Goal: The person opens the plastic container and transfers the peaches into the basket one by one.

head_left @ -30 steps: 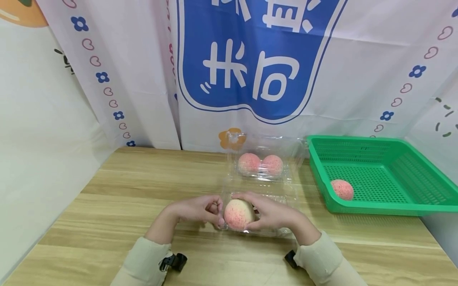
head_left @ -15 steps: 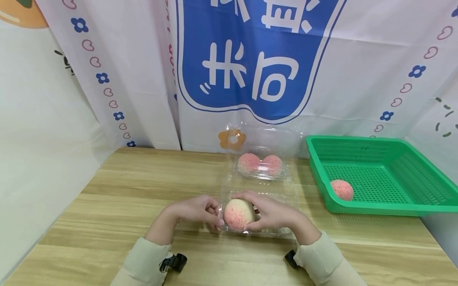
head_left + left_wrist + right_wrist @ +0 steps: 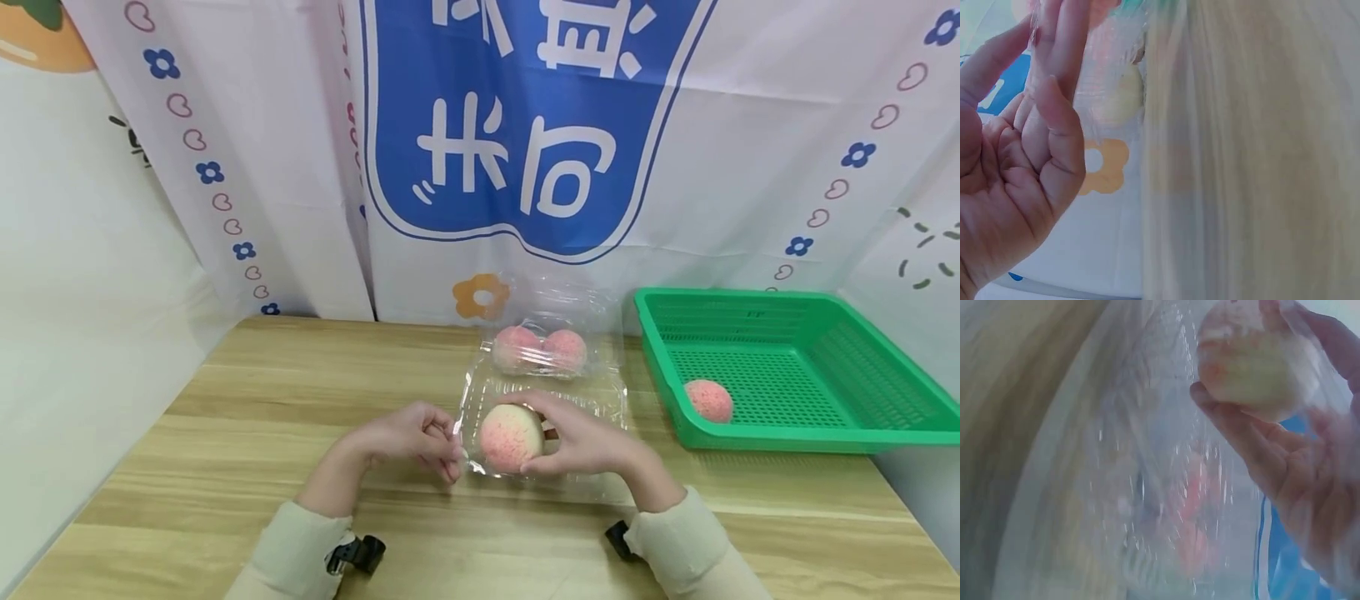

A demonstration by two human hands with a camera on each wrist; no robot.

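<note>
In the head view my right hand (image 3: 581, 433) grips a pink and cream peach (image 3: 512, 437), fingers over the far side and thumb at the near side. The peach sits over the near half of a hinged clear plastic clamshell box (image 3: 611, 408). Beside its near left corner my left hand (image 3: 412, 442) pinches the box's edge between thumb and fingers. The left wrist view shows a clear plastic edge (image 3: 1036, 22) at those fingertips. Two more peaches (image 3: 517, 346) show through clear plastic behind. In the right wrist view, plastic partly covers the held peach (image 3: 1260, 375).
A green plastic basket (image 3: 765, 437) stands on the right of the wooden table (image 3: 300, 375), with one pink peach (image 3: 708, 402) in its near left corner. A printed white curtain (image 3: 420, 283) hangs behind the table.
The peach in my right hand has moved slightly right and away from me. The clear box has shifted and tilted with it, and my left hand remains at its corner. The head view shifts slightly.
</note>
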